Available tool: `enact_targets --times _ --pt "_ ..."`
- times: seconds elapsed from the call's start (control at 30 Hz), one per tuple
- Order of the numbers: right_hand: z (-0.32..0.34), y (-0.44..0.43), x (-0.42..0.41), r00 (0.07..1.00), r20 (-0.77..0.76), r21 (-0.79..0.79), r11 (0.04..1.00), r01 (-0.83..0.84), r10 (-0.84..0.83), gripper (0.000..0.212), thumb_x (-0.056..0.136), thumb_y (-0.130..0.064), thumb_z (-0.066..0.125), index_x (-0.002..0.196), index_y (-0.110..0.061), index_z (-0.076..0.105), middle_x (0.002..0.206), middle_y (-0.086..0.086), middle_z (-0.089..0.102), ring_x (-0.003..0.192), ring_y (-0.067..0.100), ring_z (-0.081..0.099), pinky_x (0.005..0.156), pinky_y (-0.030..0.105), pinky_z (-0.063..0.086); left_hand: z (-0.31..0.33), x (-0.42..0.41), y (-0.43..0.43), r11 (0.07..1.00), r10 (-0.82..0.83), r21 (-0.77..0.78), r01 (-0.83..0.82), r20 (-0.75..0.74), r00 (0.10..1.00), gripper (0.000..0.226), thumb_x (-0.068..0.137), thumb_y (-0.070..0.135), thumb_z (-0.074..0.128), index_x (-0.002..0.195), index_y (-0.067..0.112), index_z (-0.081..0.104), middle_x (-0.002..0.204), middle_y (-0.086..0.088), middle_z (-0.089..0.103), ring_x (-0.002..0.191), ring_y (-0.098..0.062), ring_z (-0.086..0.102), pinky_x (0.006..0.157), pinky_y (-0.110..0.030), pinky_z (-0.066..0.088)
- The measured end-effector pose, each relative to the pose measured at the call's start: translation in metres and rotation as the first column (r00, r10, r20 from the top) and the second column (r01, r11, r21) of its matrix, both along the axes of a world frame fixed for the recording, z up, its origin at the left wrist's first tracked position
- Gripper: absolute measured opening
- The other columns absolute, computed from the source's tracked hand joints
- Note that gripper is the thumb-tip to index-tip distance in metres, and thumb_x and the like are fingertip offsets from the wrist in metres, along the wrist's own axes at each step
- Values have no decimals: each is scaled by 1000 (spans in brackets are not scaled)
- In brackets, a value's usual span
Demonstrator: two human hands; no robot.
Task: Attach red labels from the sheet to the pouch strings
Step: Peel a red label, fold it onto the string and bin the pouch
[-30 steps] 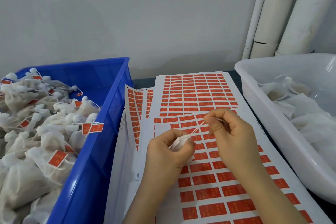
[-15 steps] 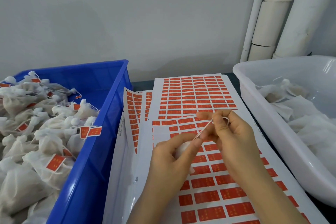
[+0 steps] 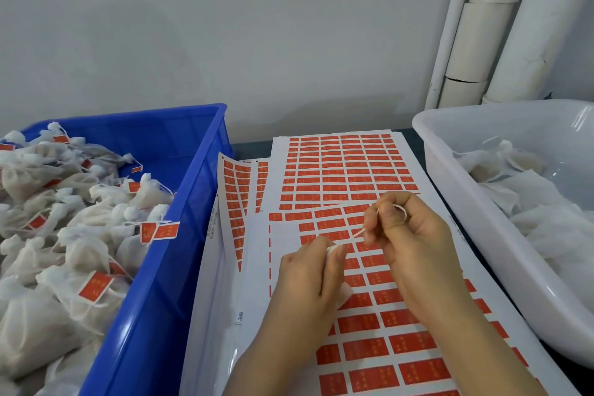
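Pouch (image 3: pixel 331 249) is gripped in the curled left hand (image 3: pixel 308 280) above the label sheet (image 3: pixel 369 347). Its string (image 3: pixel 358 232) is drawn taut up to the right hand (image 3: pixel 414 244) and pinched there between thumb and fingers. Tagged pouches (image 3: pixel 77 254) are heaped in the blue crate (image 3: pixel 154 299); plain white pouches (image 3: pixel 546 225) are held in the white tub (image 3: pixel 466 219).

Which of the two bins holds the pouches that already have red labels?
The blue bin on the left: red labels hang on its pouches. The white tub on the right holds only bare ones.
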State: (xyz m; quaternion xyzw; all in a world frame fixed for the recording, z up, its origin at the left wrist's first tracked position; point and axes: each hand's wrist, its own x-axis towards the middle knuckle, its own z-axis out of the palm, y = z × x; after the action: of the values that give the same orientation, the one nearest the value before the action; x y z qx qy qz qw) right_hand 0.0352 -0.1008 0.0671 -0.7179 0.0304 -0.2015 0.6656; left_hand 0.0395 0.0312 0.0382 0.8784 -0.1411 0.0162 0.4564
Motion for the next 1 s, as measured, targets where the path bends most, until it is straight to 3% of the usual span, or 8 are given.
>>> enact_targets --times 0.13,0.2,0.27,0.37,0.47,0.53,0.73,1.0 --pt "-5 2 2 998 -15 -185 981 54 -58 9 90 -34 52 90 -42 56 77 -20 64 74 4 64 55 9 48 8 -2 2 986 6 -166 -13 -42 999 47 74 66 18 82 32 50 77 24 59 84 18 53 60 0 42" --pt "-6 2 2 997 8 -291 954 75 -76 16 89 -38 53 97 -52 51 94 -32 56 89 -2 58 63 7 46 9 -1 2 969 -4 -246 -11 -60 998 40 79 61 24 81 31 51 79 34 60 84 20 53 60 2 41" --pt "-3 4 0 997 67 -375 925 60 -38 20 86 -51 49 103 -61 45 108 -43 45 107 -9 48 81 8 39 10 1 4 959 -8 -285 -9 -59 998 37 81 56 27 78 29 51 76 35 59 80 17 56 60 2 41" --pt "-1 8 -3 991 95 -524 851 -31 95 29 78 -66 37 106 -76 35 115 -59 28 117 -25 28 83 5 27 8 2 5 952 -12 -305 5 -21 1000 38 79 58 28 72 30 52 68 26 59 71 8 57 60 -5 43" --pt "-3 11 -2 976 40 -605 783 -147 215 19 83 -61 39 99 -71 40 109 -52 39 114 -21 34 85 5 32 9 2 6 929 -50 -367 46 -2 999 36 79 58 30 74 32 55 67 25 60 71 5 57 63 -8 44" --pt "-4 11 -1 969 18 -588 786 -188 245 21 82 -51 40 97 -65 45 101 -42 48 108 -14 43 85 4 38 10 2 7 914 -81 -397 78 9 997 31 82 53 32 79 34 56 70 26 61 73 6 58 64 -8 45" --pt "-3 7 0 984 52 -545 831 -114 169 12 74 -47 50 81 -53 57 88 -26 58 95 -10 51 77 -1 39 9 2 9 915 -77 -396 70 -1 997 34 82 56 30 78 35 57 72 25 60 76 5 57 66 -8 45" --pt "-12 9 0 992 45 -634 771 -61 115 8 86 -37 55 88 -45 51 90 -28 56 91 -3 53 72 7 39 10 3 7 960 21 -279 -22 -6 1000 48 68 75 29 93 42 53 90 38 58 89 15 56 64 -7 46"
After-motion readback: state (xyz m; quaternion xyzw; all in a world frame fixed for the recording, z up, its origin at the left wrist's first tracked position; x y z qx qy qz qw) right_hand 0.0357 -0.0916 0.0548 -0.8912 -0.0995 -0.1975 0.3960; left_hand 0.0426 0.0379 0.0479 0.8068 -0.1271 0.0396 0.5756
